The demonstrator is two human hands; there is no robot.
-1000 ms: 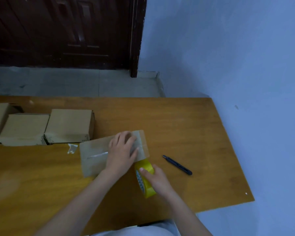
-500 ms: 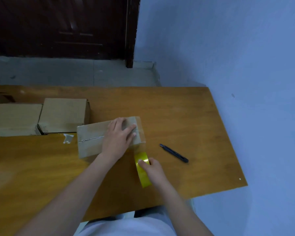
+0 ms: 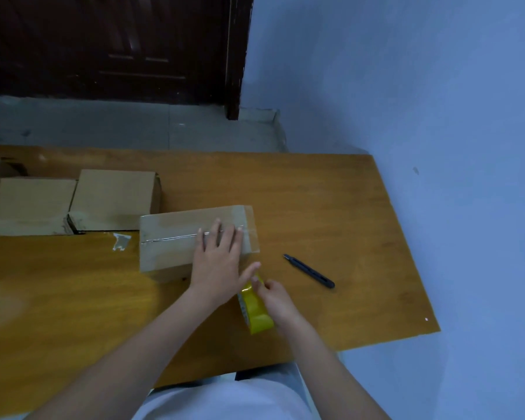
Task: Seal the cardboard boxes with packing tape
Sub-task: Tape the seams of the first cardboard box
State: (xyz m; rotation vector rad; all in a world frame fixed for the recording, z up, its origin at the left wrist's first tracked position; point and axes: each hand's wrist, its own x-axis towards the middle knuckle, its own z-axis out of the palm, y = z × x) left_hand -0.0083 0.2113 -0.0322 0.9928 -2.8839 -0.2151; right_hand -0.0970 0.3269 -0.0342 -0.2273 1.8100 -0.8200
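One head-worn view looks forward and down from the near edge of the wooden table (image 3: 331,207), close above it, the door (image 3: 109,47) far behind.

Yellow tape roll (image 3: 256,310); brown box (image 3: 170,237); black knife (image 3: 309,271)

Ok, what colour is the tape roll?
Yellow. The roll, held by the right hand, shows best in the head view.
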